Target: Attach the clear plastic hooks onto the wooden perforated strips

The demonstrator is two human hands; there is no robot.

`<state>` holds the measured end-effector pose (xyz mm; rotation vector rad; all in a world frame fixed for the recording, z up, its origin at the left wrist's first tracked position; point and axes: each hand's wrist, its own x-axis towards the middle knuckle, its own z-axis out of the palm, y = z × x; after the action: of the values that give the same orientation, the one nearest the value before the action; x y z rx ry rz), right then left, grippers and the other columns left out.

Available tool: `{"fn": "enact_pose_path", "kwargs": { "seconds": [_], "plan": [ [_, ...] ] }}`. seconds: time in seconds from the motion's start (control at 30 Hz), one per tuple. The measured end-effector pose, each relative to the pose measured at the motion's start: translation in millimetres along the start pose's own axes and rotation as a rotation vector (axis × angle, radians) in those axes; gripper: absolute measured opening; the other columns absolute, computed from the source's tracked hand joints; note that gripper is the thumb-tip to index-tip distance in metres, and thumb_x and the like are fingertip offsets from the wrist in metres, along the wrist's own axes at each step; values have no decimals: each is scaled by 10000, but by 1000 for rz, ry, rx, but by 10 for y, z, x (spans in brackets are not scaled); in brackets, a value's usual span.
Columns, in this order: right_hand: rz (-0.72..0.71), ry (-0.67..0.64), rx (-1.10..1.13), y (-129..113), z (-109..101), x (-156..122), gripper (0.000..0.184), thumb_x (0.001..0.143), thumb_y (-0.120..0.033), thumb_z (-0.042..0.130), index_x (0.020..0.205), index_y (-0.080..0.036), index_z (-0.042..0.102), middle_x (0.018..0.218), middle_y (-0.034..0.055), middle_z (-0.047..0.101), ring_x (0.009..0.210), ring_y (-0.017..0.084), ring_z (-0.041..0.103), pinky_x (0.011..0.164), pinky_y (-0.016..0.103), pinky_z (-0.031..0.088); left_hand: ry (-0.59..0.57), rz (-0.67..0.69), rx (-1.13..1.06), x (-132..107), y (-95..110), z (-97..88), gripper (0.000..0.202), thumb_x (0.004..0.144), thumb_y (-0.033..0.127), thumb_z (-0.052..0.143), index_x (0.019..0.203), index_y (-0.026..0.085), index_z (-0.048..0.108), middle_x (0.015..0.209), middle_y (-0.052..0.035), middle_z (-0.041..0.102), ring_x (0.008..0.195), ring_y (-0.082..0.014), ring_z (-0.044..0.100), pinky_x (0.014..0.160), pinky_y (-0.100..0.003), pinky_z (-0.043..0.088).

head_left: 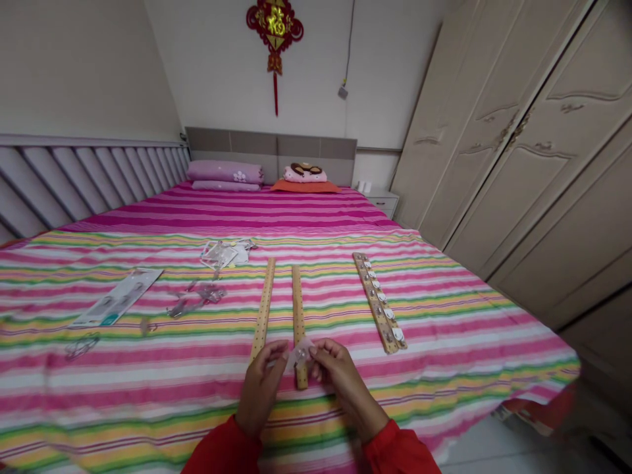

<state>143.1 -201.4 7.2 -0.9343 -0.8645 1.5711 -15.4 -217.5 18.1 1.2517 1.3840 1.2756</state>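
My left hand (263, 382) and my right hand (340, 378) meet low in the middle, fingers pinched at either side of a small clear square that looks like an adhesive hook (300, 354). It is over the near part of a perforated wooden strip (298, 303). A second perforated strip (264, 304) lies just left of that one, its near end by my left fingers. To the right are two joined strips bearing rows of metal and white round fittings (381, 299).
On the striped bed sheet (187, 395), to the left, lie loose clear hooks (200, 296), a pile of packets (227, 253), a long blister pack (118, 299) and thin looped pieces (83, 345). Pillows (227, 172) rest by the headboard. A wardrobe (523, 151) stands at right.
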Motion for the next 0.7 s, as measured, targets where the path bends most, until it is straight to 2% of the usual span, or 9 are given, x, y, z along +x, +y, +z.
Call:
{"fn": "enact_pose_path", "kwargs": {
  "seconds": [0.13, 0.2, 0.4, 0.53, 0.7],
  "plan": [
    [7, -76, -53, -36, -18, 47, 307, 621, -395, 770, 681, -141, 609, 440, -40, 583, 337, 63, 460, 373, 176, 324, -158, -47, -53, 58, 25, 22, 366, 649, 492, 651, 823, 170, 673, 802, -70, 720, 781, -220, 667, 716, -322, 528],
    [4, -69, -59, -16, -23, 84, 303, 613, -382, 777, 695, -138, 617, 437, -41, 583, 344, 68, 469, 376, 178, 334, -192, -63, -115, 65, -10, 57, 348, 650, 478, 661, 802, 165, 661, 783, -68, 718, 758, -209, 667, 698, -311, 527],
    [-22, 44, -17, 86, -48, 207, 327, 549, -367, 813, 713, -145, 639, 442, -47, 586, 360, 69, 474, 386, 177, 354, -130, -189, -191, 101, -104, 165, 356, 574, 445, 717, 753, 149, 632, 713, -52, 695, 676, -182, 653, 594, -274, 515],
    [-42, 90, -48, 146, -73, 236, 317, 545, -371, 807, 714, -138, 674, 465, -38, 595, 365, 64, 458, 379, 182, 341, -111, -249, -196, 138, -156, 202, 335, 546, 417, 724, 715, 146, 623, 666, -29, 674, 636, -169, 638, 581, -272, 510],
    [-36, 96, -91, 244, -121, 254, 319, 554, -379, 790, 737, -133, 703, 446, -39, 578, 363, 72, 441, 380, 196, 333, -86, -242, -140, 155, -300, 198, 293, 556, 402, 698, 678, 151, 610, 636, -13, 648, 600, -152, 608, 542, -250, 473]
  ]
}}
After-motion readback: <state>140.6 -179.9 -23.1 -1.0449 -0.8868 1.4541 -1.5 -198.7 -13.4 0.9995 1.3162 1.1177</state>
